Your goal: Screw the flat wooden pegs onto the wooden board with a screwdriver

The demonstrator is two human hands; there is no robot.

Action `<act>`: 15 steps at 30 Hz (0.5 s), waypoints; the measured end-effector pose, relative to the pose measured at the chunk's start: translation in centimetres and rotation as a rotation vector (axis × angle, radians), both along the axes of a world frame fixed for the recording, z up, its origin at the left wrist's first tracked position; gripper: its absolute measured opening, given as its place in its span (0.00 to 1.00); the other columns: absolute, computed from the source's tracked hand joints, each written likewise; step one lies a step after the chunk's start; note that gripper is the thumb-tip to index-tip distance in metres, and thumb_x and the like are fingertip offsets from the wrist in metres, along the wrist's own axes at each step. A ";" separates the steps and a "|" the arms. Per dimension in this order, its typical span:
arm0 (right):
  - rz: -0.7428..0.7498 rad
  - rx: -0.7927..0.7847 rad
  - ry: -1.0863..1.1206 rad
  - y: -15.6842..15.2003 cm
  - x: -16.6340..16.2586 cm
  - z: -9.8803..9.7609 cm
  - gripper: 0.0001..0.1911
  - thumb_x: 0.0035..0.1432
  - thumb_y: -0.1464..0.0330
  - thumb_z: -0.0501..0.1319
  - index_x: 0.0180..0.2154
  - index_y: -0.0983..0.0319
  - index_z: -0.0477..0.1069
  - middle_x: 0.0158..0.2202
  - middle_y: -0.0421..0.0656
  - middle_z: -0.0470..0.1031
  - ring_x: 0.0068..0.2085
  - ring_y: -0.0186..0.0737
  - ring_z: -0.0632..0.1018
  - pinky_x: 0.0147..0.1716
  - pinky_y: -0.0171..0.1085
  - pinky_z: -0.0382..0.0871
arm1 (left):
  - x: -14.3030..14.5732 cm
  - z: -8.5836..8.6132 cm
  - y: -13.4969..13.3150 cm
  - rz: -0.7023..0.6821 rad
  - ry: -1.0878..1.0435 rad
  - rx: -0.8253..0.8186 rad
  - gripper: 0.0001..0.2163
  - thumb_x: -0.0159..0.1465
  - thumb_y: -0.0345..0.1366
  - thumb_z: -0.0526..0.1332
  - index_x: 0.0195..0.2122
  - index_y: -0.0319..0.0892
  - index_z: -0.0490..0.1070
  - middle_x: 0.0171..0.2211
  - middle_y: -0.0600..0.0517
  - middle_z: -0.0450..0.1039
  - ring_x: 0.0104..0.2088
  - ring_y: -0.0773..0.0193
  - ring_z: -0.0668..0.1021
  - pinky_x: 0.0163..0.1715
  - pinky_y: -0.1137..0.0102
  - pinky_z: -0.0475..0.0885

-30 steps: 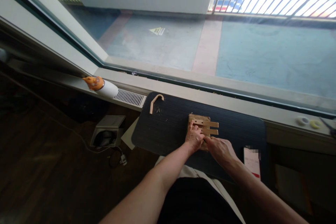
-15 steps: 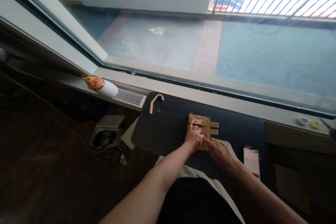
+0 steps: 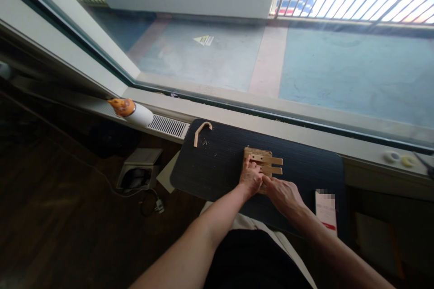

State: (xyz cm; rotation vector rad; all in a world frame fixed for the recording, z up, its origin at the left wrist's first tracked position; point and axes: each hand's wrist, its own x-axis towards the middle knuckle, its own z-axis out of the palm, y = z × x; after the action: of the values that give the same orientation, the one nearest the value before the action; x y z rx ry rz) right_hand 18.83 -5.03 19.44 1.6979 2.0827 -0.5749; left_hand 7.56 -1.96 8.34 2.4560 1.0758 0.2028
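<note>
A rough-edged wooden block (image 3: 257, 150) lies on the dark table, and two pale wooden strips (image 3: 277, 161) lie across it, their right ends jutting past its edge. Dark holes show in the upper strip. My left hand (image 3: 251, 179) grips the block from the left, its index finger stretched over the upper strip and the other fingers bent over the lower one. Close beside it, my right hand (image 3: 283, 195) is closed at the block's near right side, fingertips pinched together; whatever it holds is hidden. A hook-shaped wooden piece (image 3: 197, 137) lies at the table's far left.
Small metal bits (image 3: 204, 142) lie near the hook. A phone (image 3: 326, 214) rests at the right end of the dark table (image 3: 305, 176). A white bottle with an orange top (image 3: 140, 115) stands on the sill by the window. Tape rolls (image 3: 408, 160) sit at right.
Both hands stay at the block in nearly the same pose. The right hand's fingertips have shifted very slightly; the whole view has moved a little.
</note>
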 end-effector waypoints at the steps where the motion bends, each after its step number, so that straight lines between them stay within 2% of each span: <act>1: 0.003 -0.001 0.003 0.0 -0.1 0.1 0.15 0.61 0.76 0.48 0.42 0.60 0.70 0.36 0.46 0.80 0.37 0.45 0.80 0.29 0.36 0.64 | 0.0 0.0 0.0 0.001 -0.005 -0.007 0.09 0.62 0.33 0.57 0.34 0.43 0.79 0.34 0.45 0.73 0.45 0.51 0.68 0.63 0.48 0.41; 6: -0.014 -0.013 0.009 -0.3 -0.3 -0.1 0.15 0.62 0.76 0.47 0.37 0.61 0.72 0.36 0.47 0.80 0.38 0.45 0.80 0.30 0.36 0.65 | -0.4 1.0 0.3 -0.031 -0.036 -0.029 0.08 0.61 0.31 0.59 0.35 0.43 0.78 0.36 0.45 0.74 0.48 0.51 0.69 0.63 0.47 0.40; 7: -0.024 -0.011 0.011 -0.4 -0.2 -0.2 0.15 0.62 0.76 0.47 0.38 0.61 0.72 0.36 0.47 0.80 0.38 0.44 0.80 0.31 0.36 0.65 | -0.8 1.4 0.3 -0.050 -0.052 -0.029 0.07 0.59 0.31 0.60 0.37 0.43 0.77 0.39 0.45 0.74 0.50 0.51 0.68 0.64 0.48 0.40; 9: -0.048 -0.006 0.017 -0.7 0.2 -0.5 0.15 0.62 0.75 0.47 0.39 0.61 0.72 0.37 0.47 0.80 0.38 0.43 0.80 0.31 0.36 0.65 | -1.9 2.1 0.1 -0.052 -0.124 -0.067 0.13 0.57 0.32 0.63 0.44 0.44 0.74 0.48 0.45 0.71 0.56 0.51 0.64 0.64 0.51 0.40; 10: -0.061 -0.005 0.021 -0.9 0.5 -0.6 0.15 0.62 0.75 0.47 0.40 0.61 0.71 0.37 0.47 0.80 0.38 0.43 0.80 0.31 0.36 0.65 | -2.6 2.4 -0.1 0.013 -0.224 -0.147 0.17 0.56 0.32 0.63 0.47 0.45 0.73 0.53 0.46 0.68 0.59 0.52 0.62 0.64 0.52 0.39; 11: -0.074 -0.004 0.025 -1.1 0.7 -0.8 0.15 0.62 0.74 0.47 0.40 0.61 0.71 0.37 0.47 0.79 0.37 0.42 0.80 0.30 0.36 0.65 | -3.3 2.6 -0.3 0.147 -0.328 -0.283 0.19 0.56 0.32 0.63 0.50 0.46 0.71 0.55 0.48 0.66 0.61 0.53 0.60 0.65 0.54 0.40; 12: -0.087 -0.004 0.030 -1.4 0.9 -1.0 0.14 0.62 0.74 0.48 0.41 0.61 0.71 0.37 0.46 0.79 0.37 0.42 0.80 0.30 0.36 0.65 | -4.0 2.6 -0.4 0.353 -0.414 -0.457 0.20 0.55 0.33 0.64 0.50 0.48 0.71 0.57 0.50 0.65 0.61 0.54 0.60 0.65 0.57 0.41; 13: -0.101 -0.004 0.036 -1.6 1.0 -1.1 0.14 0.62 0.74 0.48 0.41 0.61 0.71 0.36 0.46 0.79 0.36 0.42 0.80 0.30 0.36 0.65 | -4.5 2.5 -0.6 0.634 -0.480 -0.628 0.21 0.54 0.32 0.65 0.50 0.49 0.71 0.57 0.52 0.64 0.61 0.56 0.60 0.65 0.61 0.43; 15: -0.129 -0.003 0.047 -1.9 1.1 -1.4 0.14 0.62 0.73 0.48 0.41 0.61 0.71 0.36 0.46 0.79 0.36 0.42 0.80 0.30 0.35 0.65 | -5.3 1.9 -0.8 0.845 -0.455 -0.734 0.21 0.60 0.37 0.59 0.55 0.43 0.65 0.59 0.45 0.62 0.61 0.53 0.61 0.62 0.58 0.51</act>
State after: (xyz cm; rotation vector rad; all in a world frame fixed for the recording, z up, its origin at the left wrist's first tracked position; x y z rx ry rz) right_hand 19.96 -6.93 18.06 1.8438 2.0134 -0.6620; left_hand 2.31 -2.76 10.19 1.1487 1.5455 0.4871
